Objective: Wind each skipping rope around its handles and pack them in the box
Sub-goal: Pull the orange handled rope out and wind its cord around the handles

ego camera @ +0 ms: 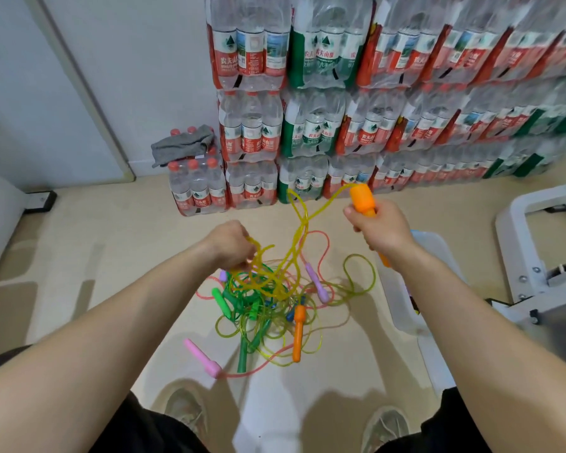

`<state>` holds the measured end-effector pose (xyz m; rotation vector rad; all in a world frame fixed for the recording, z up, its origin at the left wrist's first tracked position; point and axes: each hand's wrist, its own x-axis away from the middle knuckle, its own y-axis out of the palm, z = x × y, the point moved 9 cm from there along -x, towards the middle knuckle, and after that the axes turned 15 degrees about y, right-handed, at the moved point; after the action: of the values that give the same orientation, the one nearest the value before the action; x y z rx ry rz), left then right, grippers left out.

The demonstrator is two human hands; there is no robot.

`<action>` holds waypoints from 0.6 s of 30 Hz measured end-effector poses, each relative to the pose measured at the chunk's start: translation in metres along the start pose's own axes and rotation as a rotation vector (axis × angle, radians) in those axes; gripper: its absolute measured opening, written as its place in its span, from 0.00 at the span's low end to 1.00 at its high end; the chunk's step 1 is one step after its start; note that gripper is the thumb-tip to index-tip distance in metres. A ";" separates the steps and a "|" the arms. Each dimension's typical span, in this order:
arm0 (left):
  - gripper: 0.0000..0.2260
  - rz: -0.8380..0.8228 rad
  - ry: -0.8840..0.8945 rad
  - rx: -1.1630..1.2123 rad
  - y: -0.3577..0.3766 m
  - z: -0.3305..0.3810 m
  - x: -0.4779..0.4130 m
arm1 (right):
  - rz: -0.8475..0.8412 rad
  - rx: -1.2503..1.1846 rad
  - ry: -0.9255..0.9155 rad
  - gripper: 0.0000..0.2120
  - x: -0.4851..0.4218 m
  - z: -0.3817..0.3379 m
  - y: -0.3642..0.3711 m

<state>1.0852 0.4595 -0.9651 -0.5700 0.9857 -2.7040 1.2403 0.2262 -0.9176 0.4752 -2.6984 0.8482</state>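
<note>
My right hand (381,228) grips an orange skipping-rope handle (361,199), held up above the floor. Its yellow rope (303,223) loops from the handle's top down to my left hand (231,245), which grips several yellow strands. Under both hands a tangle of ropes (268,305) lies on the floor, with a second orange handle (298,333), a green handle (221,302), a pink handle (203,358) and a purple handle (317,282). A clear plastic box (406,308) stands at the right, partly hidden by my right forearm.
Shrink-wrapped packs of water bottles (356,93) are stacked against the back wall. A grey cloth (183,143) lies on a low pack. A white metal frame (543,256) stands at the right. My shoes (185,411) are at the bottom edge.
</note>
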 end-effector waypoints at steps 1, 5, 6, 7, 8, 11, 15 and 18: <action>0.11 -0.043 -0.026 -0.147 0.005 -0.011 -0.002 | 0.007 -0.065 -0.055 0.07 0.004 -0.007 -0.004; 0.15 -0.173 0.020 -0.576 0.024 -0.032 0.000 | -0.183 -0.358 -0.130 0.09 0.018 -0.030 -0.004; 0.13 -0.142 0.049 -0.563 0.026 -0.029 -0.001 | -0.266 -0.382 -0.109 0.13 0.021 -0.032 0.001; 0.14 -0.044 0.080 -0.449 0.024 -0.022 -0.004 | -0.363 -0.386 -0.078 0.17 0.023 -0.033 0.008; 0.17 0.078 0.120 -0.244 0.019 -0.011 -0.006 | -0.456 -0.372 -0.047 0.19 0.027 -0.033 0.016; 0.32 0.239 0.310 0.374 0.010 0.040 -0.001 | -0.647 -0.308 -0.036 0.19 0.043 -0.037 0.036; 0.29 0.049 0.366 0.644 0.021 0.080 0.009 | -0.804 -0.302 -0.030 0.22 0.054 -0.038 0.044; 0.12 -0.084 0.475 0.475 0.031 0.087 0.007 | -0.849 -0.346 -0.006 0.24 0.057 -0.039 0.041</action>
<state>1.1179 0.3841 -0.9225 0.1284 0.3637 -3.0625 1.1789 0.2679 -0.8869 1.3694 -2.2070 0.1375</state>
